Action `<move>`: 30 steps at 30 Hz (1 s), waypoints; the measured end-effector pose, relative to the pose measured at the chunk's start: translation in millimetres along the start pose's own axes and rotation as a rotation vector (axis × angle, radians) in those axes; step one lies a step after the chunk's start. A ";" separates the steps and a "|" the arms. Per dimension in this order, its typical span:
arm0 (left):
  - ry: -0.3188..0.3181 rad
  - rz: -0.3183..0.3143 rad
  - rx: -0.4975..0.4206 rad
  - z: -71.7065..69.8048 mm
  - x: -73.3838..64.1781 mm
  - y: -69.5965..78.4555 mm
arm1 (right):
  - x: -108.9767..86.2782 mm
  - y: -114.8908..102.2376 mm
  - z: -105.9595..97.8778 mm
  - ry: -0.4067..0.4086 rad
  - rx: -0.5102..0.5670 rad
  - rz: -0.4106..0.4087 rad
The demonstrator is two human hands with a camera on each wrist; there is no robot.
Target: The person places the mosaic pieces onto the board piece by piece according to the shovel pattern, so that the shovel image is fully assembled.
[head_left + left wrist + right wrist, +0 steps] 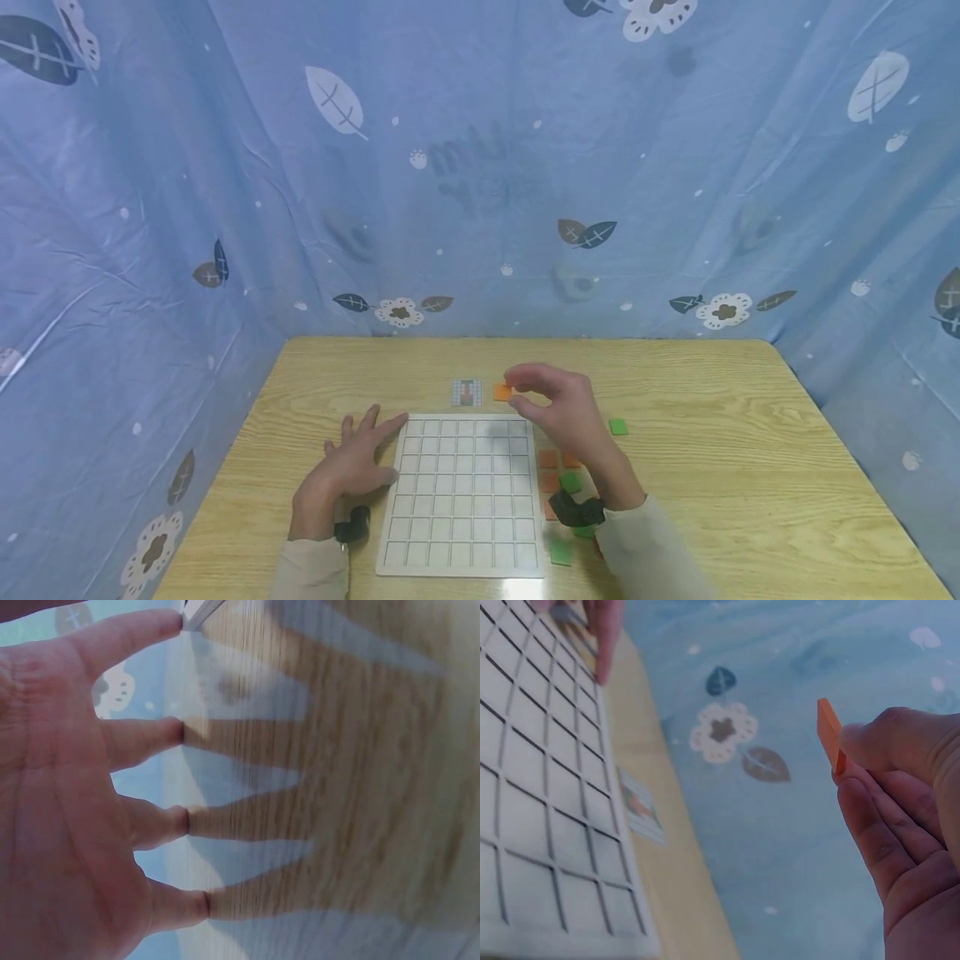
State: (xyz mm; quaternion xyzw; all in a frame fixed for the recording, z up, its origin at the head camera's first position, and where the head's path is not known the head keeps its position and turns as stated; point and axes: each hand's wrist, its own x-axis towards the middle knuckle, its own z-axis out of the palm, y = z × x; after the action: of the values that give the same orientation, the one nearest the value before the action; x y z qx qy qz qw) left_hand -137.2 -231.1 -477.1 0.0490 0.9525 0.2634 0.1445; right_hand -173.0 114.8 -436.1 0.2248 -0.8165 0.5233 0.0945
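Observation:
My right hand (561,410) pinches an orange square tile (829,736) between thumb and fingertips, held above the table beyond the board's far right corner. The white grid board (459,573) lies flat on the table, its cells pale and bare. At the board's left edge my left hand (351,468) spreads its fingers. In the left wrist view those fingertips (174,732) touch the wooden table, and one finger meets the board's corner. Just past the board's far edge lies a small card (467,393) printed with a grid picture.
Several orange tiles (548,459) and green tiles (561,552) lie along the board's right side, some partly hidden by my right wrist. One green tile (618,427) lies apart, farther right. Blue patterned curtains (465,208) surround the wooden table (750,467).

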 end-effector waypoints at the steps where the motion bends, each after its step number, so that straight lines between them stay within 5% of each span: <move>1: -0.001 0.000 0.001 0.0 0.1 0.0 | 0.2 0.5 4.5 -0.004 0.001 0.003; 18: -0.001 -0.006 -0.006 -0.3 -2.0 2.0 | -11.4 21.9 59.9 -0.105 0.091 0.086; 30: -0.004 -0.008 -0.020 -0.5 -1.7 1.7 | -21.1 40.0 85.9 -0.149 0.040 0.151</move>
State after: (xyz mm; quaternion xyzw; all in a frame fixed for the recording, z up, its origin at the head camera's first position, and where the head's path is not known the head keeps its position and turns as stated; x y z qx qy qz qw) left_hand -135.7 -230.1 -475.4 0.0445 0.9498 0.2722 0.1478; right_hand -166.2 57.4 -514.1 0.2028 -0.8253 0.5269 -0.0108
